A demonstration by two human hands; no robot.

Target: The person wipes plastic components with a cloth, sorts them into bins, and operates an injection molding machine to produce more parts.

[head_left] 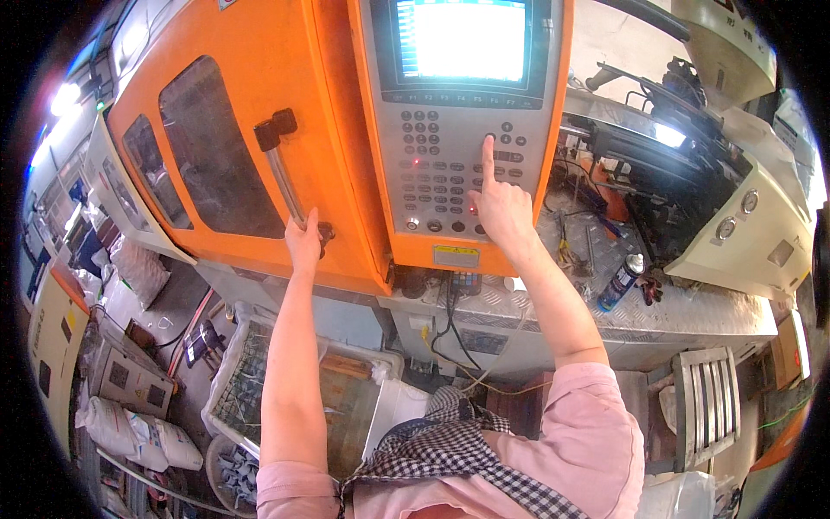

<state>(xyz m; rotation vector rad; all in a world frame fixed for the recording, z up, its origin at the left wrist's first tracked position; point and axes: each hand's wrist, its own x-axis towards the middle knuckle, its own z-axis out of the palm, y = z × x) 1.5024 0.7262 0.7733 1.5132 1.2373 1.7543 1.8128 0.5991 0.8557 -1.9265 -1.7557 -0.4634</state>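
My left hand [303, 240] is closed around the lower part of a metal door handle [283, 177] with black end mounts. The handle sits on an orange machine door [259, 78] that has dark windows. My right hand [503, 208] reaches up to a grey control panel [432, 130] with rows of dark buttons. Its index finger is stretched out, with the tip on or just at a button in the upper right group; the other fingers are curled in and appear to hold nothing. Above the buttons, a screen [462, 39] glows bright white and blue.
Right of the panel, a metal ledge [553, 298] carries a spray can [621, 283] and pliers [566, 251]. Below my left arm stands a white crate [226, 381] with small parts. White sacks [138, 434] lie at the lower left; a slatted metal frame [707, 406] leans lower right.
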